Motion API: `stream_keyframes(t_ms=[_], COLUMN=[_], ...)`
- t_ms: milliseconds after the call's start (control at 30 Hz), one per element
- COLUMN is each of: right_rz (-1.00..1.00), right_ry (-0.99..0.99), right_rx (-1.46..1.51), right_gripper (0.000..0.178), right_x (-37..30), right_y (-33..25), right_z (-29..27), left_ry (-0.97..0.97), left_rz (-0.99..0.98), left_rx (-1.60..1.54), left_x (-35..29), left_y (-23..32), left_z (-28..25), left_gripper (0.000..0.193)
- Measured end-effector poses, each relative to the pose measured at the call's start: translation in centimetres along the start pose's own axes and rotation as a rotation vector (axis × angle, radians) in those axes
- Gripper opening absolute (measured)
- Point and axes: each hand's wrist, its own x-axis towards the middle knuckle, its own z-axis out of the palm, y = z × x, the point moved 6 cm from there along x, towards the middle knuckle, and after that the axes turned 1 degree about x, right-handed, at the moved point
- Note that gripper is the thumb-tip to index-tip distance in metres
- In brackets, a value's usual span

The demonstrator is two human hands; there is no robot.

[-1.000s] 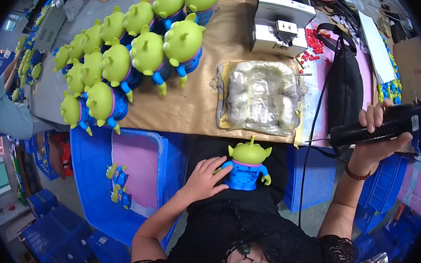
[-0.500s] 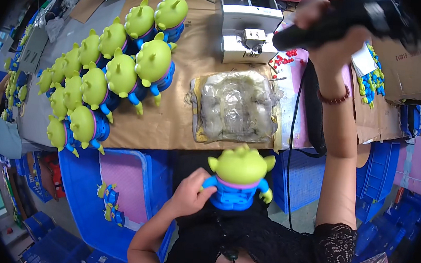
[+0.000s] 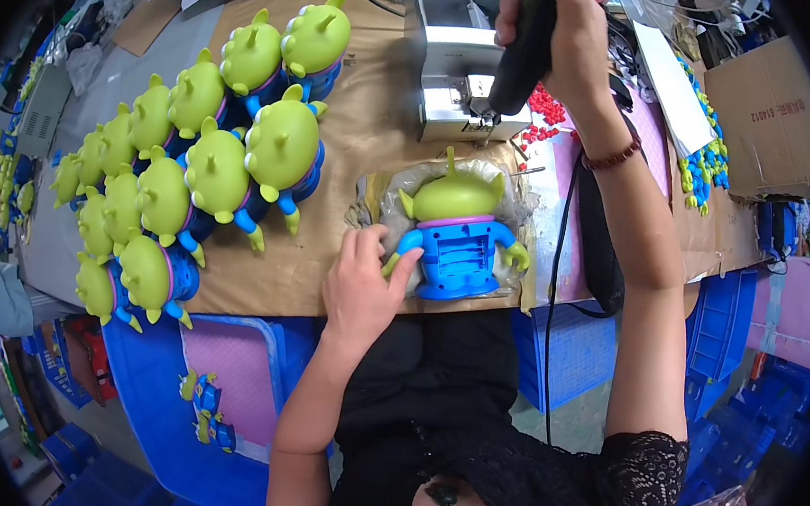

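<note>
A green-headed toy figure (image 3: 455, 243) with a blue body lies back side up on the plastic-wrapped padded holder (image 3: 529, 206), showing a slotted battery recess. My left hand (image 3: 366, 288) is closed on the figure's left-side arm, thumb and fingers around it. Further up, my right hand (image 3: 578, 53) grips a black electric screwdriver (image 3: 527, 58). Its tip points down at the metal block on the front of a white screw feeder box (image 3: 440, 113); whether the tip touches is hard to tell.
Several matching figures (image 3: 217, 167) stand in rows at the left. Small red parts (image 3: 544, 112) lie right of the white box. A black cord (image 3: 550, 350) hangs over the table edge. Below left is a blue bin (image 3: 154, 424); a cardboard box (image 3: 767, 120) stands at the right.
My left hand has carried the figure from my lap area up onto the padded holder. My right hand has swung the screwdriver left and turned its tip down toward the white box.
</note>
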Motion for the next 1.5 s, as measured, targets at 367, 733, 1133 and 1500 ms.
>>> stream_keyframes(t_ms=[367, 733, 1133, 1500], right_rz=[-0.093, -0.214, -0.2, -0.203], right_ry=[-0.349, -0.566, -0.804, -0.875], right_rx=[0.278, 0.19, 0.414, 0.452], right_gripper=[0.077, 0.048, 0.02, 0.024], right_x=[-10.7, -11.5, -10.4, -10.4], right_y=[-7.8, -4.7, -2.4, -2.3], right_z=[3.7, 7.2, 7.8, 7.5], left_ry=[-0.1, -0.119, -0.154, -0.173], left_rz=[0.122, 0.137, 0.098, 0.069], left_rx=[0.035, -0.066, -0.28, -0.214], left_x=[-2.1, -1.3, -0.5, -0.5], left_y=[-2.4, -2.3, -2.7, -2.3], left_z=[0.7, 0.4, 0.3, 0.2], left_gripper=[0.024, 0.026, 0.023, 0.025])
